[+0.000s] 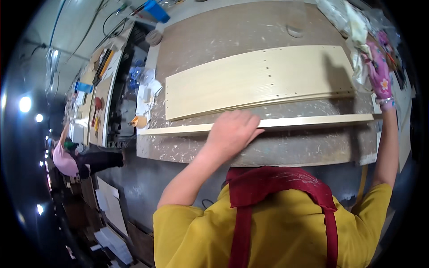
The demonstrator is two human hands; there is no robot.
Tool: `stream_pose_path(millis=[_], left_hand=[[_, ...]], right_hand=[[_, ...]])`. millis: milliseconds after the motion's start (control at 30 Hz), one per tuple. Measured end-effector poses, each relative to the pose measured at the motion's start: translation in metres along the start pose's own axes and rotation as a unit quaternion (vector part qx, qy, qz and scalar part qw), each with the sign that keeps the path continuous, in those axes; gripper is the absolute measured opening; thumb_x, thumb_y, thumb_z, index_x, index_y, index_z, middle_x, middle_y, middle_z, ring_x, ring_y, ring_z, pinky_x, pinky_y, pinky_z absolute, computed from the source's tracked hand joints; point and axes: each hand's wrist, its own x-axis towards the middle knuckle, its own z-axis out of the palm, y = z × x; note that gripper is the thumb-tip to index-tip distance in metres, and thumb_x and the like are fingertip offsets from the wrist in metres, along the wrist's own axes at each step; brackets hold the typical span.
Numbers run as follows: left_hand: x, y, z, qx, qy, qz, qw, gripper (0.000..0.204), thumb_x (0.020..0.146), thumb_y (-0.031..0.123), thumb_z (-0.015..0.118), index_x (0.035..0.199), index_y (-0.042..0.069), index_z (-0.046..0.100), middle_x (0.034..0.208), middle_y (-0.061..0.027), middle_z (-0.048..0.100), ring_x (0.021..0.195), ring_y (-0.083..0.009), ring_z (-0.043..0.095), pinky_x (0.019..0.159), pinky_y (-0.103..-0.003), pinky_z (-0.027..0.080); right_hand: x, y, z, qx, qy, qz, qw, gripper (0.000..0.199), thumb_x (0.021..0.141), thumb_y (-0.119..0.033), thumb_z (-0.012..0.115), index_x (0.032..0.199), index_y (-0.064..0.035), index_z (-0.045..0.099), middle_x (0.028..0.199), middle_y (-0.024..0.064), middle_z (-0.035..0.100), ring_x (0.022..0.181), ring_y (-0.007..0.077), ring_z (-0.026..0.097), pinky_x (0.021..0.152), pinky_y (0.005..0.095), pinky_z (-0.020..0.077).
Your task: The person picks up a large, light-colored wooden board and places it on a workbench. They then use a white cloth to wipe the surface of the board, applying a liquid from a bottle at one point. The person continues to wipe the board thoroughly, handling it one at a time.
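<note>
My left hand (pixel 236 130), bare, is closed over the upper edge of a narrow pale wooden board (pixel 308 121) that stands on its long edge along the near side of the table. Beyond it lie wider pale boards (pixel 219 82), stacked flat, the top one dotted with rows of small drilled holes. Far to the right, my right hand (pixel 379 73) wears a pink flowered glove. Its fingers are closed on a crumpled white cloth (pixel 359 58), which hangs past the right end of the stacked boards. Part of those fingers is hidden by the cloth.
The worktable (pixel 201 38) has a scuffed brown top. A clear cup (pixel 295 30) stands at its far side, near plastic bags (pixel 335 15). At the left edge are an orange container (pixel 139 121) and a tape roll (pixel 153 38). Another person (pixel 67 158) works at a bench further left.
</note>
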Motion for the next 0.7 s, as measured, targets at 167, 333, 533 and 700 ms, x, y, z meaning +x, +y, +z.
stream_pose_path(millis=[167,333,533,700], left_hand=[[0.004,-0.018,0.002,-0.055,0.022,0.051,0.997,0.024,0.084,0.028,0.066,0.095,0.008,0.058,0.077,-0.0045,0.055,0.072,-0.0228,0.058,0.064,-0.035,0.045],[-0.002,-0.027,-0.005,-0.067,-0.029,0.051,0.996,0.026,0.086,0.027,0.065,0.103,0.007,0.059,0.081,-0.0050,0.058,0.078,-0.0226,0.060,0.068,-0.035,0.047],[0.035,-0.053,-0.040,-0.161,-0.108,0.035,0.980,0.039,0.086,0.033,0.066,0.116,0.010,0.061,0.098,-0.0097,0.066,0.091,-0.0276,0.064,0.080,-0.037,0.051],[0.121,-0.123,-0.037,-0.321,0.005,-0.167,0.932,0.019,0.095,0.014,0.058,0.104,-0.001,0.065,0.083,-0.0043,0.066,0.082,-0.0110,0.062,0.076,-0.025,0.049]], right_hand=[[0.003,0.044,0.054,0.067,-0.079,0.204,0.973,0.053,0.096,-0.034,0.056,0.137,-0.0013,0.048,0.131,0.0162,0.058,0.121,0.0268,0.055,0.103,0.0330,0.0393],[-0.010,0.062,0.065,0.359,-0.064,0.360,0.859,0.055,0.094,-0.037,0.059,0.134,-0.0002,0.052,0.125,0.0083,0.061,0.113,0.0160,0.056,0.099,0.0303,0.0420],[-0.002,0.043,0.058,0.470,-0.007,0.389,0.792,0.052,0.094,-0.036,0.059,0.131,-0.0009,0.055,0.121,0.0077,0.063,0.110,0.0147,0.057,0.097,0.0295,0.0434],[0.001,0.020,0.053,0.471,0.035,0.388,0.792,0.042,0.094,-0.034,0.057,0.122,-0.0025,0.060,0.111,0.0063,0.066,0.101,0.0138,0.061,0.090,0.0294,0.0486]])
